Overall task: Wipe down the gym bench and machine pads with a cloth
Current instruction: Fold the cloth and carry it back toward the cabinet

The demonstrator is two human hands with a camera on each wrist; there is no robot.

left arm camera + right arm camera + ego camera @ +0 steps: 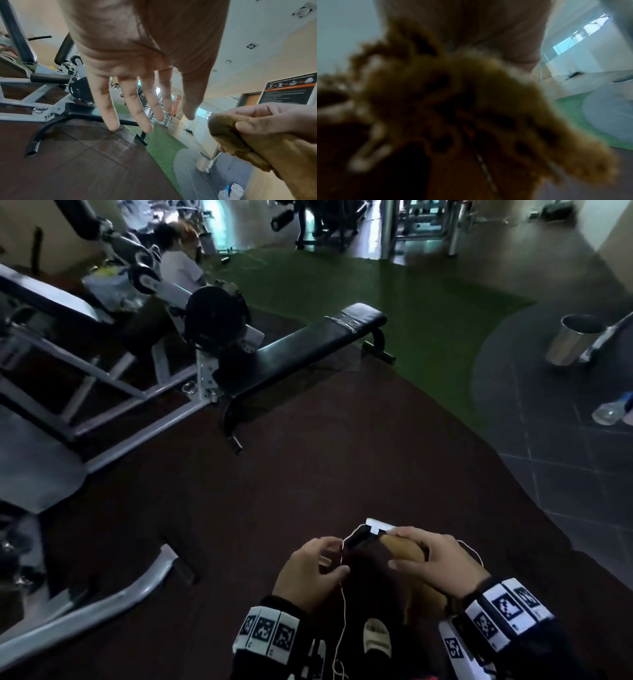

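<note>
1. Low in the head view, the right hand [435, 559] grips a brown cloth [406, 549], fingers curled over its bunched top; the cloth hangs down under the hand.
2. From the left wrist view, the same cloth [228, 135] is pinched under a thumb, folded into a thick wad.
3. Beside it, the left hand [310, 568] holds nothing that the pictures make clear; its fingers [109, 108] are spread and straight in the wrist view, palm empty.
4. A thin white cord [342, 604] runs down between the two hands, close to the left fingertips; contact cannot be told.
5. Well ahead on the dark floor stands the black gym bench [308, 347], its pad bare, apart from both hands.
6. Left of it is a grey machine [102, 371] with a round black pad [215, 316].
7. Right wrist view: blurred cloth [453, 108] fills the frame.
</note>
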